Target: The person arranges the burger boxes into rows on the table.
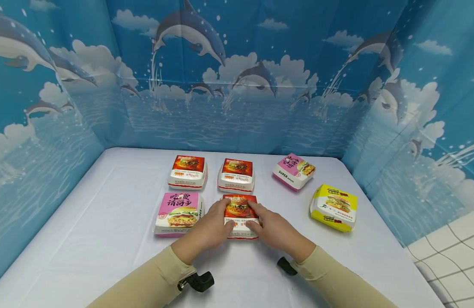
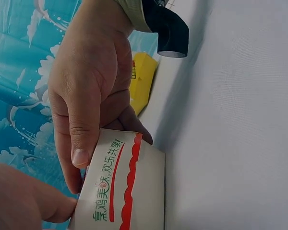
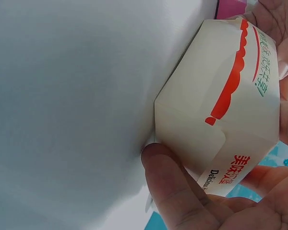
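The left hand (image 1: 212,225) and right hand (image 1: 276,229) clamp the near red-topped burger box (image 1: 239,210), right of the near pink box (image 1: 178,213), seemingly steadying it; shifting it calls for even, gentle pressure.

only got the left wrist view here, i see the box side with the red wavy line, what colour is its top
Observer: From the head view, the held box is red on the far part of its top and white on the near part.
Operator: ok and what's beside it on the left
Observer: A pink-topped box, right by the left hand.
Operator: anything behind it, farther from the person
Observer: Yes, a second red-and-white box.
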`<act>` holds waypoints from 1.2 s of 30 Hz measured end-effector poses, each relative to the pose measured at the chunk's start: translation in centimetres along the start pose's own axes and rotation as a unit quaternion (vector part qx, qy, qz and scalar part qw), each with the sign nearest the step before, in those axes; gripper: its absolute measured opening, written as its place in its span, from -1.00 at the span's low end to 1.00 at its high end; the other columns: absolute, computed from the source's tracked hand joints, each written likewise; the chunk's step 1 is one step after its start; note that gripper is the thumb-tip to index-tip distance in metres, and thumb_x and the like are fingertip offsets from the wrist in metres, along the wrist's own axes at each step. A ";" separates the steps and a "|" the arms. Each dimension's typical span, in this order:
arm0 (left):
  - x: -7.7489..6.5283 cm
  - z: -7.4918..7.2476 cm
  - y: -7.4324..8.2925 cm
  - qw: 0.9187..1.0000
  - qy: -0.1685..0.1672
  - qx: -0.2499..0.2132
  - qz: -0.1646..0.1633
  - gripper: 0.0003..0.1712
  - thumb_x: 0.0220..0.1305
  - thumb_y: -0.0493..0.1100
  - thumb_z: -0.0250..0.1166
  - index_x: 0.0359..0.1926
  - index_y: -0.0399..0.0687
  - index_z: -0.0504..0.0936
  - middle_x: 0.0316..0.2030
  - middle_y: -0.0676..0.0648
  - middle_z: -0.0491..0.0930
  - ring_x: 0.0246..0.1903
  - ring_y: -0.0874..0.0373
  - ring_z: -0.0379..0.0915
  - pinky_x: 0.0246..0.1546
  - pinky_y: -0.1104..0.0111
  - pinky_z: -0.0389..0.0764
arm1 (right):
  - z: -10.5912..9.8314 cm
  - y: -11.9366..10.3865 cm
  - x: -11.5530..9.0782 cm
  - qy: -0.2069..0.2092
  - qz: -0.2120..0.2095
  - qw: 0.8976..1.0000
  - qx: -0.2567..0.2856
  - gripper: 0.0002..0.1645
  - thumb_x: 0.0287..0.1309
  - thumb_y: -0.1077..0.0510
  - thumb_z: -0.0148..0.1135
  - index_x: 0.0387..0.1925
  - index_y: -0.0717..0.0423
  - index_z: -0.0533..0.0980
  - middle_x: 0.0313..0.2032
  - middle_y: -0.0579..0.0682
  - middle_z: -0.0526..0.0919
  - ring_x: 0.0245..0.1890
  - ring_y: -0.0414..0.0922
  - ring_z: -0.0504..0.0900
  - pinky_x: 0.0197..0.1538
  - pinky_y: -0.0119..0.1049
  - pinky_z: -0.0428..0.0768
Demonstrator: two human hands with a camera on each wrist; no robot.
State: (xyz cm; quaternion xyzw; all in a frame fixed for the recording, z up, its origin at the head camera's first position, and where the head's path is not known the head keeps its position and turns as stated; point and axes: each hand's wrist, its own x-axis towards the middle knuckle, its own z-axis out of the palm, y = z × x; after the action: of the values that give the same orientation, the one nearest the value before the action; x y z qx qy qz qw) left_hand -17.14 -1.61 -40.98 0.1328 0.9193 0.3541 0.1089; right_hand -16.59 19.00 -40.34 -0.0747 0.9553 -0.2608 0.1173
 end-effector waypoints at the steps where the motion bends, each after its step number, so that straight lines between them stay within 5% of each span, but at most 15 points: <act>1: 0.0 0.0 0.0 1.000 0.000 0.001 -0.001 -0.20 0.52 -0.03 0.21 0.62 -0.14 0.14 0.59 -0.26 0.17 0.56 -0.15 0.20 0.51 -0.12 0.32 | 0.0 0.0 0.0 0.001 0.000 1.000 0.000 -0.08 0.43 -0.14 0.31 0.66 -0.15 0.15 0.57 0.05 0.35 0.50 0.09 0.44 0.44 0.14 0.48; 36: -1.3 -1.3 1.2 1.000 0.019 -0.008 -0.008 -0.18 0.47 0.09 0.25 0.61 -0.02 0.21 0.65 -0.27 0.05 0.57 -0.27 0.17 0.44 -0.28 0.33 | -1.3 0.1 -0.9 0.025 0.001 0.999 0.023 -0.15 0.49 -0.20 0.21 0.66 -0.24 0.14 0.61 0.07 0.26 0.52 0.16 0.40 0.42 0.18 0.49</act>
State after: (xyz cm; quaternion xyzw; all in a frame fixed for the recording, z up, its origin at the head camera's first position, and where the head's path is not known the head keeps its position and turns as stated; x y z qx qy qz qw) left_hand -16.14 -1.93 -39.08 0.1178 0.9193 0.3630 0.0957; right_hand -16.10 19.90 -39.12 -0.0648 0.9518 -0.2845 0.0950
